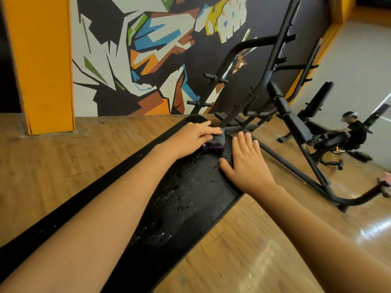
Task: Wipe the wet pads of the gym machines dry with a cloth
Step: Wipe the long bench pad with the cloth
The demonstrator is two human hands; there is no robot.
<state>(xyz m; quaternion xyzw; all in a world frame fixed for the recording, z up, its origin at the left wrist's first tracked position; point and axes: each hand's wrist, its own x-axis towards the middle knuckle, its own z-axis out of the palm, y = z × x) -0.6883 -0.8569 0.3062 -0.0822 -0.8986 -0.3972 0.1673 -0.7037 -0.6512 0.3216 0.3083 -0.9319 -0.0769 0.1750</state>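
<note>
Black and beaded with water drops (181, 207), a long bench pad (203, 187) is being wiped at its far end, where a bunched grey-and-purple cloth (214, 141) is gripped by the left hand (190, 136), fingers curled over it. The pad's right edge is steadied by the right hand (247, 163), laid flat, fingers straight, nothing held. The near stretch is judged undried, so a firm pull of the cloth back along it is called for; no container is seen.

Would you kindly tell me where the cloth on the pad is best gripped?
Grip the cloth across its bunched top from above, as the left hand does: it lies wadded on the wet pad, so only top and sides are free.
</note>
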